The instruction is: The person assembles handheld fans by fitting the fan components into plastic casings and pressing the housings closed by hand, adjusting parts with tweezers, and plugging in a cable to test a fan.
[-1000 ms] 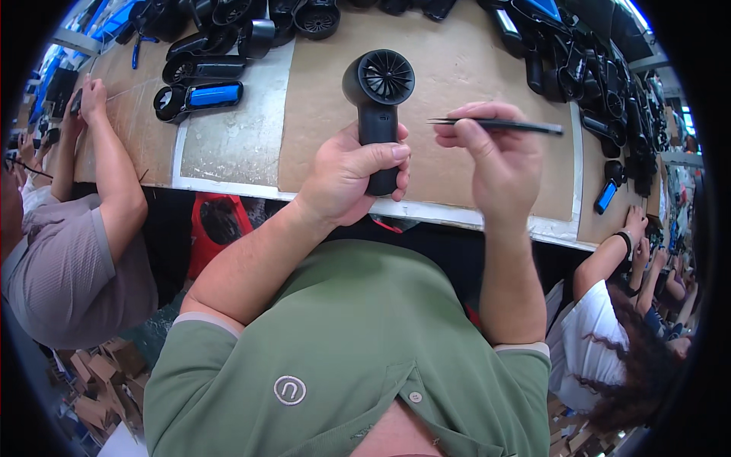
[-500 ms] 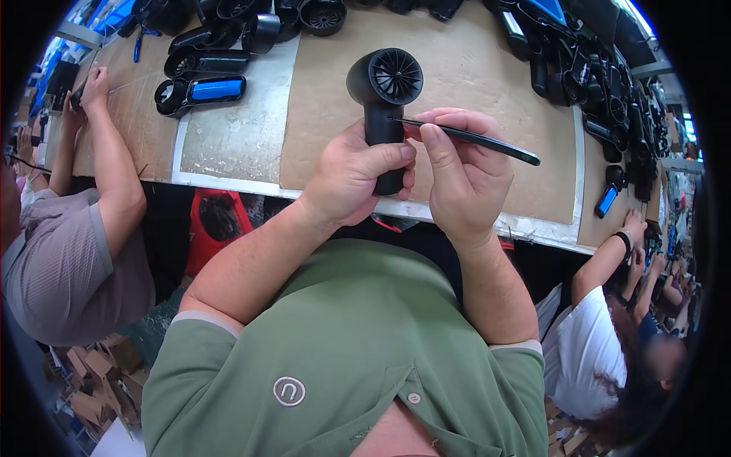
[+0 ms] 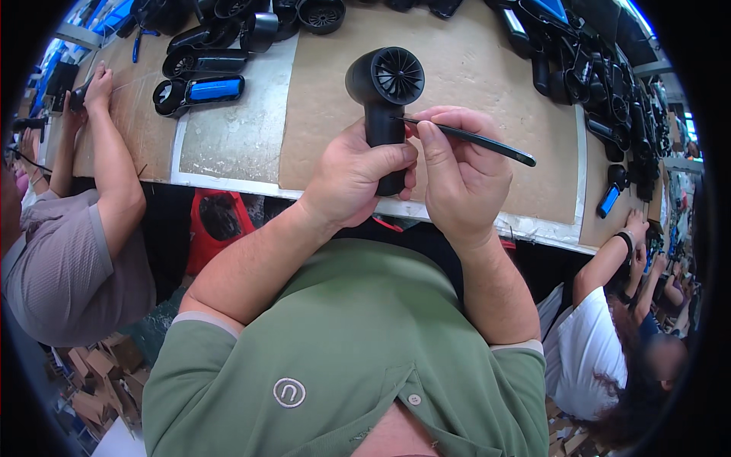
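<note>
Since before, right hand [image 3: 464,171] swung its thin black tool [image 3: 464,139] tip onto the black handheld fan [image 3: 384,99]; left hand [image 3: 354,175] fingers wrap the handle.

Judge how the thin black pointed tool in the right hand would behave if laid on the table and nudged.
The thin black pointed tool looks slender and light, so a nudge would probably slide it easily. It seems stiff, staying straight in the right hand. Whether it would roll is unclear; its cross-section cannot be made out.
</note>
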### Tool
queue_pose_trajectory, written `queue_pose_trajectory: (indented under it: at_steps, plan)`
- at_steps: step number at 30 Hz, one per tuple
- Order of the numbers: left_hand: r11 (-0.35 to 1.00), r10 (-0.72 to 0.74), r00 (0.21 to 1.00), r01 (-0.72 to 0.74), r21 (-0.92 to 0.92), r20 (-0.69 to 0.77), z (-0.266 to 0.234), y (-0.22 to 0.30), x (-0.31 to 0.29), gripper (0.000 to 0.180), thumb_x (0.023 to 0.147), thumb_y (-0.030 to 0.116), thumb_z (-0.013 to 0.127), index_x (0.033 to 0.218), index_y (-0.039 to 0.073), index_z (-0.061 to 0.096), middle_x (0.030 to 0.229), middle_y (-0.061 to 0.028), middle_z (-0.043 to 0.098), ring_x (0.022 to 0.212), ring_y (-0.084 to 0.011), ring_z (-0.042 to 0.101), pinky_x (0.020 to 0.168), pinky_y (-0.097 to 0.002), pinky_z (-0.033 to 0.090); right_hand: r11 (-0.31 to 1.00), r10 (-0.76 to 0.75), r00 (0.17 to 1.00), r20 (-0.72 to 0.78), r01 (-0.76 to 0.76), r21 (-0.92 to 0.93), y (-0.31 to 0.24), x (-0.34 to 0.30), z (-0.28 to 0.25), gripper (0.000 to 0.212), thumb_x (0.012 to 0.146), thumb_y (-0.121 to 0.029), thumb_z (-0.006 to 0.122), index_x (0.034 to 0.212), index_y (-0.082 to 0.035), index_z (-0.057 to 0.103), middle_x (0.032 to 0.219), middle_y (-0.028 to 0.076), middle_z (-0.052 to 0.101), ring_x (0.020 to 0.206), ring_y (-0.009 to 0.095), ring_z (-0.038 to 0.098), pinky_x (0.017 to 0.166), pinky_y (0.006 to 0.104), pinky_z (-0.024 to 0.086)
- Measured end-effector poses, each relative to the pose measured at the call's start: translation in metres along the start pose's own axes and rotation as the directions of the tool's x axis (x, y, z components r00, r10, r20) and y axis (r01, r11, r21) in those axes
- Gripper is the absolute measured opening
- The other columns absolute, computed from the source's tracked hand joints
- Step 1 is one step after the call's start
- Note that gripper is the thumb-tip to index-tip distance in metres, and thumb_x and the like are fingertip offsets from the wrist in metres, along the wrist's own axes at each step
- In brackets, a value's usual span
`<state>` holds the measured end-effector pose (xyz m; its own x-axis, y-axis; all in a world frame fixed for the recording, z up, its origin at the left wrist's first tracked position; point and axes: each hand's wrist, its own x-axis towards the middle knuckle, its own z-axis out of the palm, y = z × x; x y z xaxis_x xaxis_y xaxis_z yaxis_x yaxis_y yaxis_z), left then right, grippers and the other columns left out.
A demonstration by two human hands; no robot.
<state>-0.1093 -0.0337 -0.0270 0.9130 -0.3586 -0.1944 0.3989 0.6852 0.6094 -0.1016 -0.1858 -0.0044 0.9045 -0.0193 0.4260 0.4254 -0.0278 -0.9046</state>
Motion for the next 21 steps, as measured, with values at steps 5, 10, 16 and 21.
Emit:
queue_pose_trajectory:
  at_steps: [5,10,16,21]
  plan:
    - [1.000,0.023,0.999,-0.022,0.015,-0.048,0.0073,-0.0006,-0.0031,0.025,0.104,-0.002,0.070,0.127,-0.002,0.062,0.097,-0.0132,0.067,0.078,-0.0201,0.066,0.064,-0.0315,0.055,0.955,-0.134,0.982,0.136,0.164,-0.248,-0.0009,0.0023,-0.0034,0.015,0.105,0.007,0.067,0.118,0.001,0.062,0.119,0.014,0.074,0.092,0.017,0.071,0.081,0.0248,0.058]
    - [0.999,0.044,0.993,-0.046,-0.016,-0.107,0.0105,-0.0020,-0.0039,0.025,0.105,-0.001,0.070,0.128,-0.002,0.062,0.097,-0.0135,0.067,0.078,-0.0201,0.065,0.065,-0.0307,0.056,0.901,-0.217,0.958,0.187,0.270,-0.338,-0.0017,0.0062,-0.0005,0.014,0.105,0.006,0.066,0.117,0.000,0.061,0.118,0.014,0.074,0.081,0.014,0.066,0.070,0.0229,0.053]
    - [0.998,0.026,0.998,-0.029,-0.054,-0.051,0.0050,-0.0027,-0.0048,0.027,0.105,-0.001,0.069,0.131,-0.003,0.061,0.099,-0.0142,0.066,0.077,-0.0203,0.065,0.065,-0.0308,0.056,0.971,-0.103,0.993,0.059,0.113,-0.211,-0.0041,0.0041,0.0047,0.015,0.096,0.008,0.066,0.109,0.000,0.067,0.105,0.012,0.073,0.086,0.021,0.068,0.079,0.0297,0.059]
    - [0.998,0.021,0.999,-0.023,-0.054,-0.040,0.0047,-0.0012,-0.0044,0.028,0.105,-0.001,0.069,0.132,-0.003,0.061,0.100,-0.0147,0.067,0.077,-0.0204,0.065,0.064,-0.0312,0.056,0.980,-0.087,0.996,0.015,0.088,-0.179,0.0001,0.0003,0.0057,0.016,0.096,0.008,0.066,0.110,0.001,0.067,0.105,0.013,0.073,0.086,0.021,0.069,0.078,0.0300,0.059]
